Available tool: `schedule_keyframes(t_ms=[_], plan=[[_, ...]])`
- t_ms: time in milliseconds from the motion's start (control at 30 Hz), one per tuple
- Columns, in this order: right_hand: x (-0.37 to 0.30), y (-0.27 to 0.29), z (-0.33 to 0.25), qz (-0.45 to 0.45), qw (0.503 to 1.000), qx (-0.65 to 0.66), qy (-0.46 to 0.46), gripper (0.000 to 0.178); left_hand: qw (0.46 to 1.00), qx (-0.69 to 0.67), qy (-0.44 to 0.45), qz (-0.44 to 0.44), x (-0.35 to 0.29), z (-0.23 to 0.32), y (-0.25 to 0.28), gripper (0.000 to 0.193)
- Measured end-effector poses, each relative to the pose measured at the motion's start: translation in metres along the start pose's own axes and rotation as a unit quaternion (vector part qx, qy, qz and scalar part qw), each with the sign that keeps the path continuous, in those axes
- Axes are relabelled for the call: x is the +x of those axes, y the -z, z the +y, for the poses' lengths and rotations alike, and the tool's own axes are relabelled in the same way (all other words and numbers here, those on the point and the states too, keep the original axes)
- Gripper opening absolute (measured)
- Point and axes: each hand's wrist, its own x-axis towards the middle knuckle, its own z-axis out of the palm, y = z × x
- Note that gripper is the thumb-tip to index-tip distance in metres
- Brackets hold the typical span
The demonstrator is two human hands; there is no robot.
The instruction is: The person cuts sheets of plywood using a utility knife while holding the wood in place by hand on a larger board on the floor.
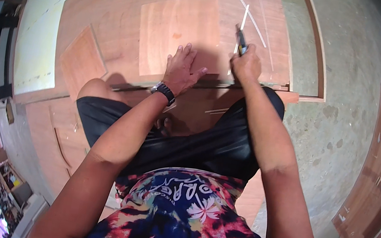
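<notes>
My left hand (183,70), with a dark watch on its wrist, lies flat with fingers spread on the near edge of a squarish light plywood piece (179,21). That piece rests on a larger reddish plywood sheet (122,12). To the right, my right hand (247,68) is closed around a utility knife (242,41), dark with a small yellow part, pointing away from me. Its far end is blurred. Thin pale strips (256,24) lie on the sheet just beyond the knife, some crossing each other.
Left of the plywood piece lies a smaller board (84,61). A whitish panel (46,34) sits along the sheet's left side. A wooden frame (320,50) lies on the concrete floor (336,123) at right, with long boards (379,166) farther right. Shelves and clutter line the left.
</notes>
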Motion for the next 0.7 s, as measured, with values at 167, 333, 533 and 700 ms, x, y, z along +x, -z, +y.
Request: schedule_keyframes(t_ms=[167,333,533,700], plan=[[0.042,0.015,0.024,0.085,0.996,-0.014,0.011,0.036,0.975,0.01,0.167,0.144,-0.034,-0.043,0.019,0.08],[0.037,0.01,0.027,0.148,0.974,-0.003,0.171,0.029,0.933,-0.087,0.336,0.091,-0.028,-0.057,0.033,0.077],[-0.025,-0.023,-0.022,-0.073,0.978,0.107,0.16,0.03,0.919,-0.067,0.362,0.141,-0.028,-0.052,0.031,0.082],[-0.019,-0.02,-0.024,-0.081,0.972,0.198,0.094,0.031,0.886,-0.176,0.414,0.11,-0.022,-0.061,0.036,0.089]])
